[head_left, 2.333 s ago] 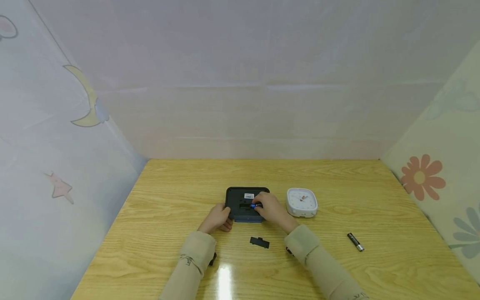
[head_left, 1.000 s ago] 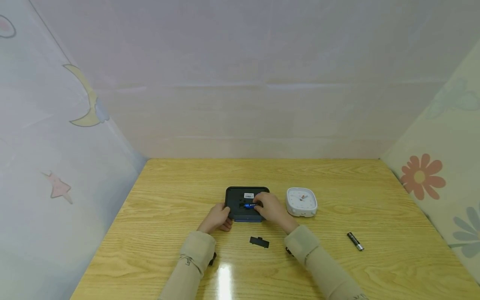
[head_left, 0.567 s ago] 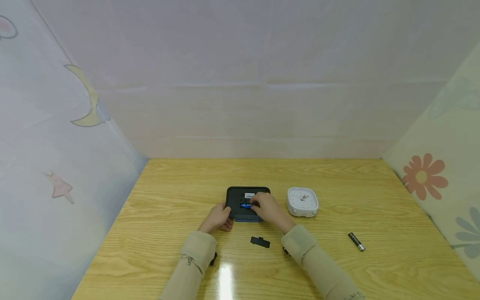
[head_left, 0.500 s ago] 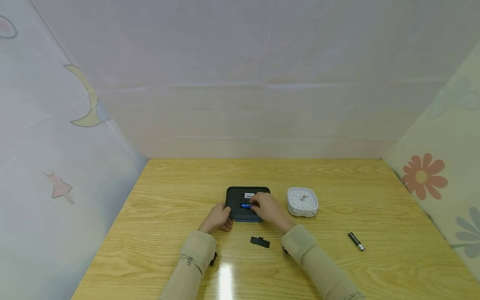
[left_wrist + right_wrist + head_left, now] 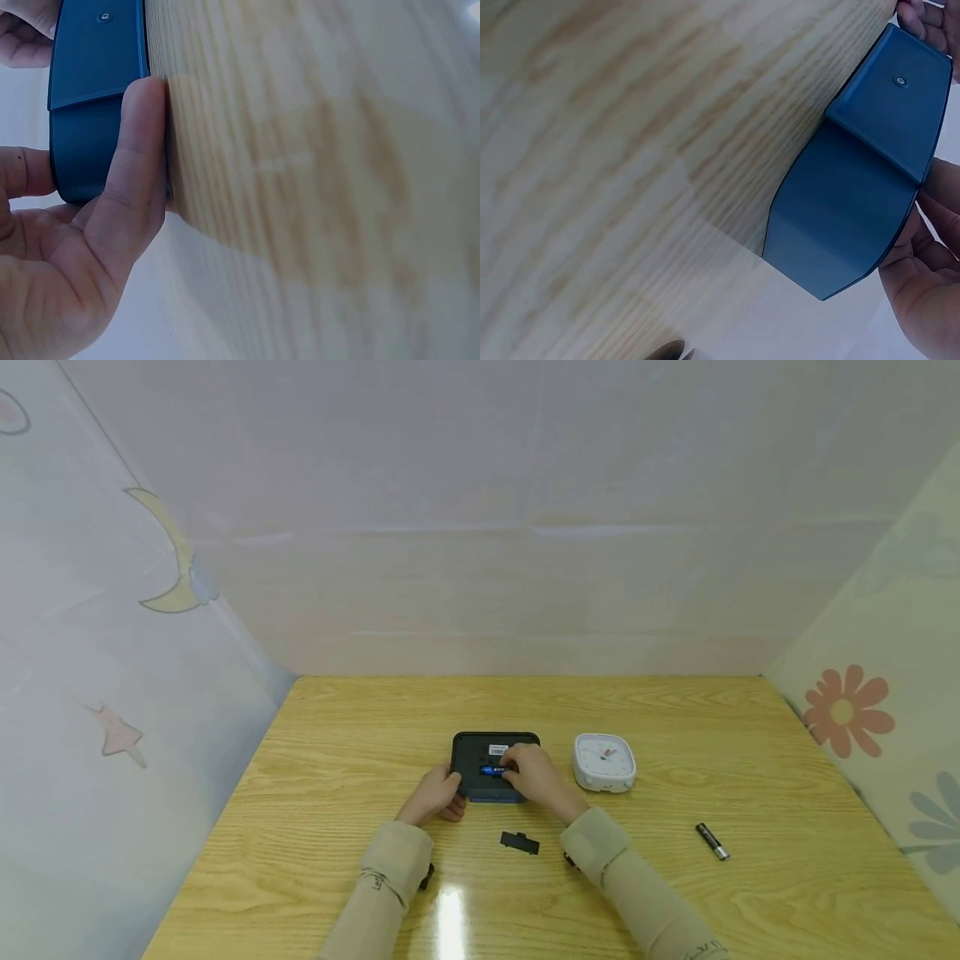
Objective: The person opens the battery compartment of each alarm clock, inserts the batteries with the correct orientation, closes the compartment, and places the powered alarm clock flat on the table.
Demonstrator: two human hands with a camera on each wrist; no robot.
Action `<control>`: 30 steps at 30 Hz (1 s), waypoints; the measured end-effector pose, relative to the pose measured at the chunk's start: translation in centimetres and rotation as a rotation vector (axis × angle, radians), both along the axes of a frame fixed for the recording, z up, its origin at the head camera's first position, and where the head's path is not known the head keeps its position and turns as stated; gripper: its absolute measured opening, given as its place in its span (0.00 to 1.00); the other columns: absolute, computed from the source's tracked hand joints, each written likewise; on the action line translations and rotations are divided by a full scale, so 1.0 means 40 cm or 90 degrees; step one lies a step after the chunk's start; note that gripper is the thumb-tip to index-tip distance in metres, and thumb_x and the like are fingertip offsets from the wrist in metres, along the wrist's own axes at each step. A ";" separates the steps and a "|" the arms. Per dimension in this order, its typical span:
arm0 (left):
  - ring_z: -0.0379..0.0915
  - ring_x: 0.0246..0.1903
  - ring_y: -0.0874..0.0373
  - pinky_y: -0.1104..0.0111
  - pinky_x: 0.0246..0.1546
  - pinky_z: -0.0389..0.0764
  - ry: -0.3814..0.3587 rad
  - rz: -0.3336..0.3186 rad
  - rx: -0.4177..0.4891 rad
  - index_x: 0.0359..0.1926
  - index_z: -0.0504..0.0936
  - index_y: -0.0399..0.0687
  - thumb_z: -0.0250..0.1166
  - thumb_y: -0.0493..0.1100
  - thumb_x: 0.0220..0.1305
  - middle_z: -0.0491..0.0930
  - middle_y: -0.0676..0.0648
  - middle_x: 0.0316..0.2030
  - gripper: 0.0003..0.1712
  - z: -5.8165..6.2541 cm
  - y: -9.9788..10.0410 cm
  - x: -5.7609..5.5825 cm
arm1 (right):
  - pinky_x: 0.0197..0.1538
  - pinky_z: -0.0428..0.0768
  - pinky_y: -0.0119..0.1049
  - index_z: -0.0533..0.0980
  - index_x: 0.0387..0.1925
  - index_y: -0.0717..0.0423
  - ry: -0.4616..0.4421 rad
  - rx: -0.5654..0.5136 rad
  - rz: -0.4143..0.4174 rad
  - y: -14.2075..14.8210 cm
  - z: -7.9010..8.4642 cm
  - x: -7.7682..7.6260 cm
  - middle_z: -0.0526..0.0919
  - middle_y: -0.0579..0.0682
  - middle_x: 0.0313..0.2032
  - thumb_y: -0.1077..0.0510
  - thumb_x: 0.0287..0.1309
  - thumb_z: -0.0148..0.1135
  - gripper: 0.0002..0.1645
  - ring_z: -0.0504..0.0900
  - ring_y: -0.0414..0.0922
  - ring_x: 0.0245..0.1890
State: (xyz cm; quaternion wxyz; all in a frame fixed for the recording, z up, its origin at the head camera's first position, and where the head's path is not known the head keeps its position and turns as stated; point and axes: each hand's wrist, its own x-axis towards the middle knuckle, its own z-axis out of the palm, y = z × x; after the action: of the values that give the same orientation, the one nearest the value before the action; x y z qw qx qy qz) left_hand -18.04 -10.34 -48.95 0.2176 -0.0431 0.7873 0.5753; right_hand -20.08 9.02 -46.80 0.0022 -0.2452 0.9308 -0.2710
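A black rectangular device (image 5: 467, 757) lies back side up on the table, with a barcode label and a battery compartment in the middle of its back. My left hand (image 5: 432, 795) grips its left edge, thumb on the top and fingers below, as the left wrist view also shows around the dark casing (image 5: 90, 67). With thumb and fingertips my right hand (image 5: 537, 776) pinches the right end of a blue battery (image 5: 491, 771), which lies lengthwise at the compartment. The battery's right end is hidden by the fingers. A small black battery cover (image 5: 519, 842) lies in front of the device.
Right of the device stands a white alarm clock (image 5: 603, 757), close to my right hand. Farther right a black and silver battery (image 5: 712, 842) lies on the wooden table (image 5: 360, 727). Printed cloth walls (image 5: 480, 602) enclose the table's back and sides.
The blue battery has come down from a tilt to lie flat along the compartment, and my right hand has shifted slightly left with it. My left hand keeps its grip on the device.
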 end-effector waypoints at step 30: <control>0.73 0.18 0.53 0.62 0.20 0.79 0.005 0.001 -0.003 0.55 0.64 0.29 0.40 0.40 0.69 0.74 0.38 0.24 0.21 0.003 -0.001 0.003 | 0.36 0.76 0.41 0.80 0.31 0.60 0.020 -0.004 -0.022 0.005 0.001 0.008 0.79 0.51 0.30 0.67 0.52 0.62 0.04 0.77 0.47 0.32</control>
State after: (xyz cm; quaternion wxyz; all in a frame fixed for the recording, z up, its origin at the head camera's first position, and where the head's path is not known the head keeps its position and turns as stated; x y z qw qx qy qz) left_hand -17.93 -10.38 -48.82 0.2139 -0.0418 0.7895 0.5738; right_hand -19.74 9.21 -46.74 -0.0180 -0.2337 0.9340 -0.2698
